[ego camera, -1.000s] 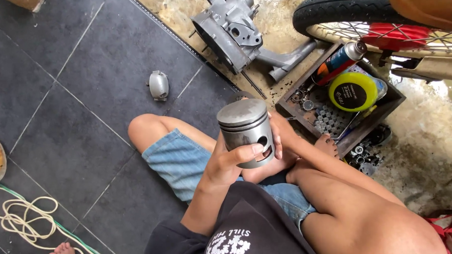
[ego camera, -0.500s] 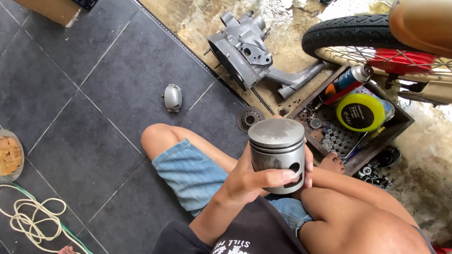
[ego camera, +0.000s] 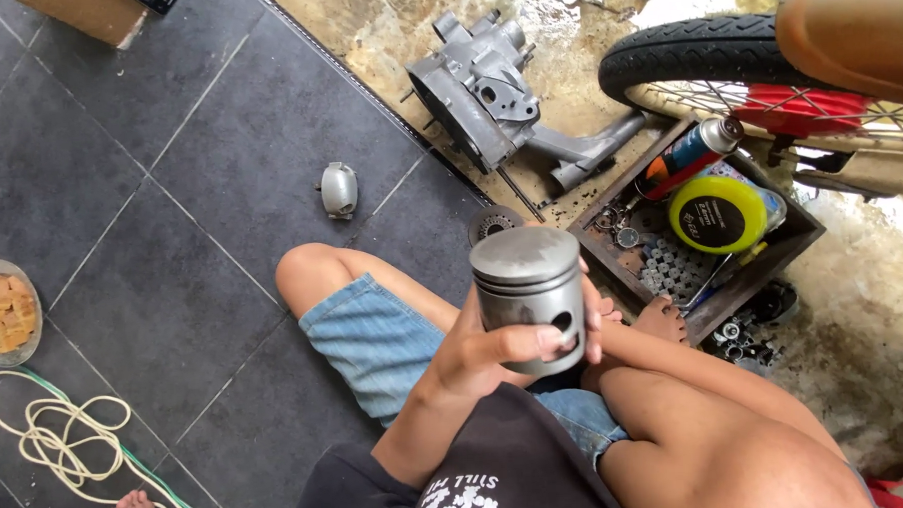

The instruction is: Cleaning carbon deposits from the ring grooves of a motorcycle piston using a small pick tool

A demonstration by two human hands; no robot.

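Piston (ego camera: 529, 296) held upright above the lap, left hand (ego camera: 490, 353) wrapped round its skirt, right hand (ego camera: 596, 324) closed on the far side, mostly hidden. Beyond: wooden tray (ego camera: 801, 237) with spray can (ego camera: 690, 155) and yellow tin (ego camera: 718, 213); engine casing (ego camera: 481, 88); tyre (ego camera: 700, 60).

A spray can (ego camera: 690, 155) lay tilted across the far corner of the wooden tray (ego camera: 793, 240), its wrap-around label blue, orange and black, its cap end pointing toward the tyre (ego camera: 700, 60). Just beside it in the tray sat a round tin (ego camera: 718, 213) with a yellow lid carrying a black circular label at its centre. A brown cardboard box (ego camera: 93, 14) stood at the top left edge of the tiled floor (ego camera: 169, 194), only partly in view.
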